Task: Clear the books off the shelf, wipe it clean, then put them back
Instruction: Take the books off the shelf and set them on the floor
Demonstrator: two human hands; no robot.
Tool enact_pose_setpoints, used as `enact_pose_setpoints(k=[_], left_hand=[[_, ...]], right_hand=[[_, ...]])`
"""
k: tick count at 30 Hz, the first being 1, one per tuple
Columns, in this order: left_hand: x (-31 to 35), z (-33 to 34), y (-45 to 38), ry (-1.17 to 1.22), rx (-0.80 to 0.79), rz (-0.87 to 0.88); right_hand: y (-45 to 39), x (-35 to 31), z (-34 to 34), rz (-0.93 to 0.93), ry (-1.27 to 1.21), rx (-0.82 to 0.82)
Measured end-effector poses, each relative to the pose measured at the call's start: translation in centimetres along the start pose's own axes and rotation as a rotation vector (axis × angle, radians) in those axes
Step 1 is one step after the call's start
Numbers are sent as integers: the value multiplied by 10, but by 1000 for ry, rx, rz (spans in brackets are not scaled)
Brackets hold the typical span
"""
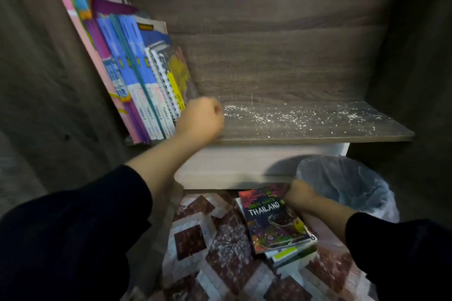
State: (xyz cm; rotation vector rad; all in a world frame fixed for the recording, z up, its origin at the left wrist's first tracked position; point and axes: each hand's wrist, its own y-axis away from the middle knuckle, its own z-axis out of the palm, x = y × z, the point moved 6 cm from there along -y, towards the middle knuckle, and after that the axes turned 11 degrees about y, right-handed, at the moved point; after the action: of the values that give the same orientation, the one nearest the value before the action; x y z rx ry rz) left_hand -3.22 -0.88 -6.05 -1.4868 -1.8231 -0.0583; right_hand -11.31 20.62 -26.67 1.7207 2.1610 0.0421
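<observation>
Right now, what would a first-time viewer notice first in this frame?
White crumbs scattered over the bare right part of the wooden shelf, and bright leaning books at its left end, the left hand against them. Below, the right hand grips a "Thailand" book atop a floor pile.

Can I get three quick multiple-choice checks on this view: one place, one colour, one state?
1. Where is the stack with the Thailand book?
A. on the shelf
B. on the floor
C. in the bin

2. What colour are the specks on the shelf?
A. white
B. red
C. green

3. What is the left hand doing?
A. resting flat and open
B. curled at the leaning books
C. holding a cloth

B: it lies on the patterned floor beside the bin.
A: pale crumbs.
B: fingers curled against them.
</observation>
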Motion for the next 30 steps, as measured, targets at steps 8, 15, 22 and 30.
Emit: enact_pose_setpoints(k=[8,15,22,30], left_hand=[[-7,-113,-37,-722,492,111],[9,-101,-51,-766,511,70],[15,-90,-59,-622,538,37],[-4,-75,-62,-8,442,-95]], right_hand=[[11,-36,-44,-74,-67,14],[-3,-51,-37,-72,-150,-2],[-12,-55,-31,-81,-180,-8],[-20,-47,-17,-101,-190,-47]])
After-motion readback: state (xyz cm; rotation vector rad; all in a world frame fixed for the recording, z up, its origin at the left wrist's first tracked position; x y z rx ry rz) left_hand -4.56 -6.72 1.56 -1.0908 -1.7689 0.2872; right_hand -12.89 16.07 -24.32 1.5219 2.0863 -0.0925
